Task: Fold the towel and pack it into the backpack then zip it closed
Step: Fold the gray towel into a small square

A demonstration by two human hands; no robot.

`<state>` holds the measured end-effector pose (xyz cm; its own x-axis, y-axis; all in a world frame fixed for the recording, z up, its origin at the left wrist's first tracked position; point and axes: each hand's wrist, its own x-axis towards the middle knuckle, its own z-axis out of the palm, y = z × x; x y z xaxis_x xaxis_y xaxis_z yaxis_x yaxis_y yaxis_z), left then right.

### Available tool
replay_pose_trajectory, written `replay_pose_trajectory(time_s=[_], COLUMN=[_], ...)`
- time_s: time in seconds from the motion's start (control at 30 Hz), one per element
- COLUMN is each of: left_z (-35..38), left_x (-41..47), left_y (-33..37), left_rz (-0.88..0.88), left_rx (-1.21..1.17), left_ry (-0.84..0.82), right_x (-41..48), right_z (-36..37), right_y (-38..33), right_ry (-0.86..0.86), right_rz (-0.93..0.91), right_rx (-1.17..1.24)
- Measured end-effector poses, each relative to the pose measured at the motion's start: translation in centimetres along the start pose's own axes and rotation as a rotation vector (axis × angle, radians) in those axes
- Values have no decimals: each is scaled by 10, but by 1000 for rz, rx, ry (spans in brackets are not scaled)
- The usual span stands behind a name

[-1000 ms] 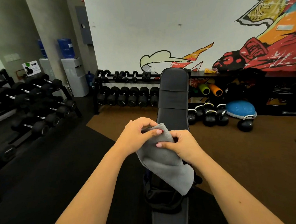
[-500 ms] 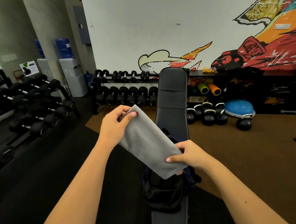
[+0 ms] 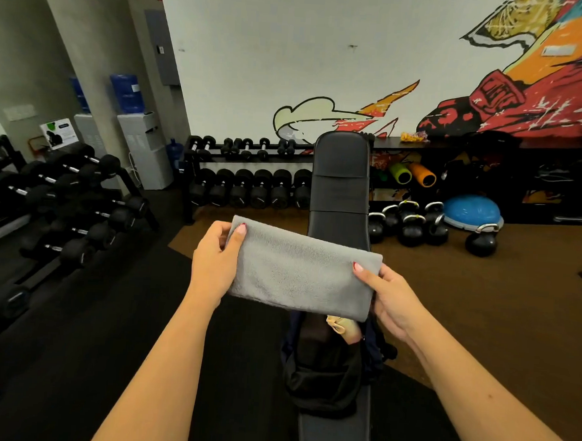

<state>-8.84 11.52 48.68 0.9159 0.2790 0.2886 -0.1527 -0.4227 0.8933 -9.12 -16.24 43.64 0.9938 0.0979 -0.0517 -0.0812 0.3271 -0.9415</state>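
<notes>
A grey towel (image 3: 300, 270), folded into a long band, is stretched nearly level in the air above the bench. My left hand (image 3: 214, 261) pinches its left end and my right hand (image 3: 388, 299) pinches its right end. Below the towel a dark backpack (image 3: 324, 375) lies on the black weight bench (image 3: 339, 182) with its top open; something tan shows inside its mouth. The towel hides the backpack's far end.
Dumbbell racks (image 3: 247, 183) stand along the back wall and at the left (image 3: 61, 213). Kettlebells (image 3: 408, 224) and a blue balance dome (image 3: 472, 211) sit right of the bench. Brown floor lies to the right, black matting to the left.
My hands, close together on the bunched towel a second ago, have drawn apart. The towel went from hanging, to slanting, to a nearly level band; my right hand rose.
</notes>
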Motion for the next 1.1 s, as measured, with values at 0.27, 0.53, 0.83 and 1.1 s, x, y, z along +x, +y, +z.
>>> replay_pose_trajectory(time_s=[0.27, 0.53, 0.83, 1.1], left_z=[6, -2, 12, 51], left_x=[-8, -12, -26, -45], left_y=[-7, 2, -8, -10], left_rz=[-296, -622, -699, -742], left_rx=[-183, -599, -864, -910], left_ry=[-112, -327, -455, -490], right_x=[15, 21, 21, 11], right_z=[8, 12, 3, 36], right_y=[0, -9, -8, -1], right_ry=[269, 316, 443, 338], right_rz=[-189, -327, -337, -407], right_rx=[-430, -616, -736, -864])
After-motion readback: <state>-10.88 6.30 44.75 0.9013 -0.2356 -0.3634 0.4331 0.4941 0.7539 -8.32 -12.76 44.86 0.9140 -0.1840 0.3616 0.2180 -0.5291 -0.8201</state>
